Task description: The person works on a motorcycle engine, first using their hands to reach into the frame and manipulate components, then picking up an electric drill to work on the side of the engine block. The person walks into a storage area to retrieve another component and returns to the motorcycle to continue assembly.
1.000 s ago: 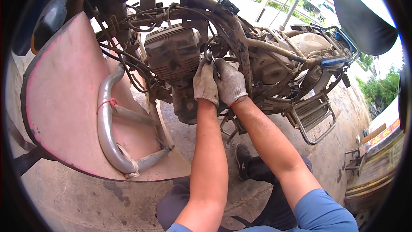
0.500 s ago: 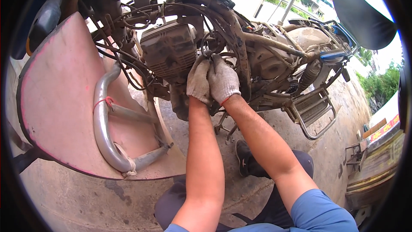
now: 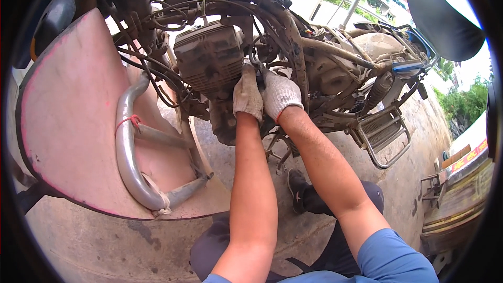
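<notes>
A dusty motorcycle with its frame and hoses bare fills the upper middle. My left hand [image 3: 248,93], in a dirty knit glove, is just right of the finned engine cylinder [image 3: 207,65], fingers closed on a small part among the hoses that I cannot make out. My right hand [image 3: 279,93], gloved with a red cuff, is beside it, fingers curled in at the same place; they hide what they hold. A dark looped hose [image 3: 253,47] rises just above my fingertips. The frame tube [image 3: 298,65] runs down to the right of my hands.
A pink curved panel [image 3: 68,126] with a bent steel bar [image 3: 128,157] tied to it stands at left. A metal footboard [image 3: 380,136] juts out at right above the concrete floor [image 3: 120,246]. A weathered yellow object [image 3: 456,209] sits at lower right, and a dark panel [image 3: 440,15] hangs at upper right.
Both hands shifted slightly down-left half a second ago and are now a little up and right again, still together at the same spot by the cylinder. The view has moved slightly.
</notes>
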The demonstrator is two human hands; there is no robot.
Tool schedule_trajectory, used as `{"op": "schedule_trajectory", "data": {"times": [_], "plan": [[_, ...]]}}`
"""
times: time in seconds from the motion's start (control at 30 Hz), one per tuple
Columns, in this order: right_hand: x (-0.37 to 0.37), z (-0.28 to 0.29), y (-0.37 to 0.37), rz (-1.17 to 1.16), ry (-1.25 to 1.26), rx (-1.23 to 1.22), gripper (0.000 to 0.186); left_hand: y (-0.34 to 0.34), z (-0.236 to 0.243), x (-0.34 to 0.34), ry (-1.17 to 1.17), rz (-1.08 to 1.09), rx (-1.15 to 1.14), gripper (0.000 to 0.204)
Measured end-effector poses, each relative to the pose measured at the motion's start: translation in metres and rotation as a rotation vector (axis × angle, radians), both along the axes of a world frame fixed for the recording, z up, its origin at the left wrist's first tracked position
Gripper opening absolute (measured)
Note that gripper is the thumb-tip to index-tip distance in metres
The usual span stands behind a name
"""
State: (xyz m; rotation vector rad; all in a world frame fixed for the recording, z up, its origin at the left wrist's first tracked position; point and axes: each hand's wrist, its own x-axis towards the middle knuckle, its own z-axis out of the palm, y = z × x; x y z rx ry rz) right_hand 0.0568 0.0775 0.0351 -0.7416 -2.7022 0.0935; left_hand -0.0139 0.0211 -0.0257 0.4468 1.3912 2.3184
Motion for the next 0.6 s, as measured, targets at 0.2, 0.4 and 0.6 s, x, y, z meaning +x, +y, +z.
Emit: {"op": "schedule_trajectory", "data": {"times": [0.2, 0.4, 0.6], "plan": [[-0.009, -0.010, 0.012, 0.063, -0.062, 0.070, 0.026, -0.001, -0.001, -0.001, 0.023, -0.041, -0.092, 0.079], [-0.005, -0.005, -0.004, 0.011, 0.008, -0.025, 0.032, -0.005, -0.005, -0.002, 0.054, -0.107, 0.058, 0.072], [-0.003, -0.003, 0.011, 0.166, 0.086, 0.119, 0.023, -0.010, 0.004, 0.007, -0.074, -0.176, 0.239, 0.071]]}}
